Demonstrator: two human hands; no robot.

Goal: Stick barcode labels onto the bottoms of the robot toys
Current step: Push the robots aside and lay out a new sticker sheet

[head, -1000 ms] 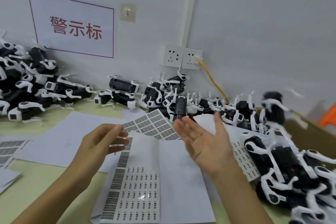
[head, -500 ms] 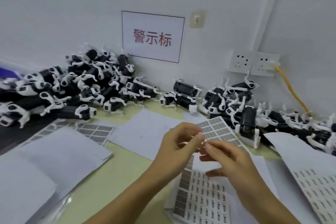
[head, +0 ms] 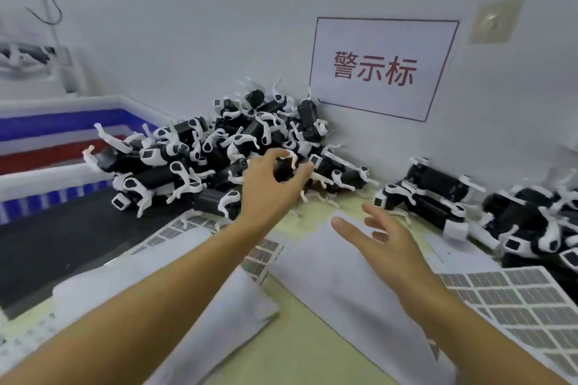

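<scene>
Here, left hand [head: 271, 182] gripping toy [head: 286, 169], orientation unclear

Both forearms are bare as far back as the frame edge, with no sleeve or cuff in view. The left hand [head: 269, 184] and the right hand [head: 387, 241] are bare too: no gloves, rings, watch or wristband show on them. The fingernails look short and plain, though blur hides finer detail.
</scene>
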